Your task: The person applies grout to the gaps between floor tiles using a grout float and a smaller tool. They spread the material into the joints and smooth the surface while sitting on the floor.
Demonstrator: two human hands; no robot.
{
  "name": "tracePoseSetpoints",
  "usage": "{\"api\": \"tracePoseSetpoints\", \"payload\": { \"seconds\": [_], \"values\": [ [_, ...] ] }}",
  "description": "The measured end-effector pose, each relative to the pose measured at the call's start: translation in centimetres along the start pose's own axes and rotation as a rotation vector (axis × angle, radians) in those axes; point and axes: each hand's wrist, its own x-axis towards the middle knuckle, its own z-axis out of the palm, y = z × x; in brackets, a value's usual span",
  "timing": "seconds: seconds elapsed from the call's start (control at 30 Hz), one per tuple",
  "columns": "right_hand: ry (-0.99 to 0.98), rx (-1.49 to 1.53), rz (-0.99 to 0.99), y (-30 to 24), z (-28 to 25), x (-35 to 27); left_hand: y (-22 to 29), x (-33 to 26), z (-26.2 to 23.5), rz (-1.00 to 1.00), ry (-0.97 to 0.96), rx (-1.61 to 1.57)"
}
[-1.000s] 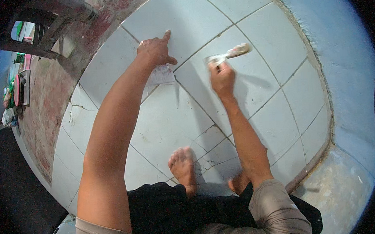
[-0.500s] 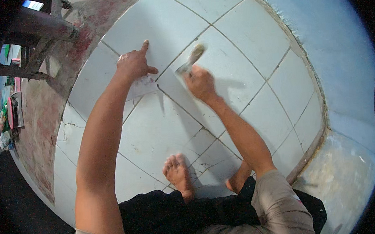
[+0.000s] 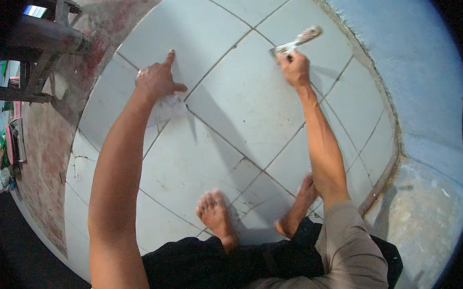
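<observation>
Scraper [image 3: 293, 46] in right fingers [image 3: 284, 58], mottled handle [image 3: 308, 34] slanting up-right; pale piece [image 3: 169, 110] by left hand [image 3: 156, 81], partly hidden.

no lettering, label, number or sign can be read on anything here

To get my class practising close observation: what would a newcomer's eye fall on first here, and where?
Probably the scraper in the right hand, at the upper right of the pale tiled floor. Next, the left hand at the upper left, index finger and thumb spread, beside a pale flat piece. Two bare feet show at lower centre.
</observation>
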Motion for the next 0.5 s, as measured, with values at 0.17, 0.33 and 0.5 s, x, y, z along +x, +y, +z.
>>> {"api": "tracePoseSetpoints", "payload": {
  "seconds": [0.17,0.33,0.5],
  "values": [
    [-0.186,0.01,-0.164,-0.7,-0.4,-0.7,-1.3,0.5,0.8,0.02,0.02,-0.022],
    [-0.022,0.041,-0.132,2.8,-1.8,0.2,-0.5,0.5,0.8,0.018,0.063,0.017],
    [-0.018,-0.012,-0.079,3.7,-3.2,0.3,-0.1,0.4,0.3,-0.004,0.005,-0.006]
  ]
}}
